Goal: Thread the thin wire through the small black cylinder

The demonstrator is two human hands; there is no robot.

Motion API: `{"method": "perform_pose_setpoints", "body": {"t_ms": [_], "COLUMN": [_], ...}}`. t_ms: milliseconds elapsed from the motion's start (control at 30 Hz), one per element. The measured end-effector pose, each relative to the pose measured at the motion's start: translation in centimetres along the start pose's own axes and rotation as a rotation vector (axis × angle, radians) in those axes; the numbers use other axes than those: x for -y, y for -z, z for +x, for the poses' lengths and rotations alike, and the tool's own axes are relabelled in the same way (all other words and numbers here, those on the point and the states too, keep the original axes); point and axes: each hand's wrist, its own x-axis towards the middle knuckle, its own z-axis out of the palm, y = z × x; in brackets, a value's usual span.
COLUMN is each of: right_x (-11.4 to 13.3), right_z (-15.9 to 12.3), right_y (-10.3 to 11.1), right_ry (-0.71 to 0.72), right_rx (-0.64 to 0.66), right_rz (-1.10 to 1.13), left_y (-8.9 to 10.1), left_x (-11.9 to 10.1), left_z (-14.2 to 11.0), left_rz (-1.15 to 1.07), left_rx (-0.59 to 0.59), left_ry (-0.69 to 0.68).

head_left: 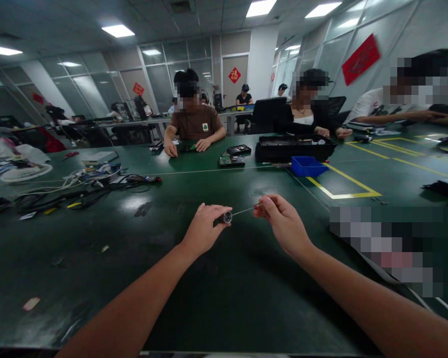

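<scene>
In the middle of the head view, my left hand (205,226) is closed around a small dark cylinder with a pale, round, clear-looking end (227,217). Its round end faces toward me. To the right, my right hand (283,221) pinches a thin metal rod (242,212) between thumb and fingers. The rod spans the gap between the hands, its left end by the cylinder's rim. Whether it enters the cylinder or passes behind it, I cannot tell. Both hands are held above the green table (224,308).
Cables (85,196) lie at the left. Hard drives (233,156), a black tray (294,148) and a blue bin (309,166) stand across the table. Opposite sits a person in a brown shirt (196,122); others sit at the right. A blurred-out patch (388,253) covers something at the right.
</scene>
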Motion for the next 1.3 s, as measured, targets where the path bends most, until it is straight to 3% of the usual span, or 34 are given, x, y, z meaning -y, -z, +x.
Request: {"method": "perform_pose_setpoints", "body": {"t_ms": [400, 533, 767, 1067, 1300], "right_x": [1.8, 1.9, 2.2, 1.8, 1.4], "right_z": [-1.0, -1.3, -1.5, -1.5, -1.2], "right_y": [0.2, 0.2, -0.1, 0.0, 0.0], "right_ry": [0.183, 0.259, 0.224, 0.179, 0.148], "right_rx": [0.059, 0.105, 0.088, 0.131, 0.060], "right_rz": [-0.493, -0.532, -0.643, -0.561, -0.410], "left_y": [-0.3, -0.2, -0.4, -0.6, -0.7], "left_x": [-0.1, -0.3, -0.2, 0.0, 0.1], "left_z": [-0.1, -0.2, -0.2, -0.1, -0.2], "left_rz": [-0.051, -0.049, -0.049, -0.054, -0.044], "left_rx": [-0.014, -0.002, 0.037, 0.027, 0.020], "left_ry": [0.026, 0.028, 0.006, 0.007, 0.004]}}
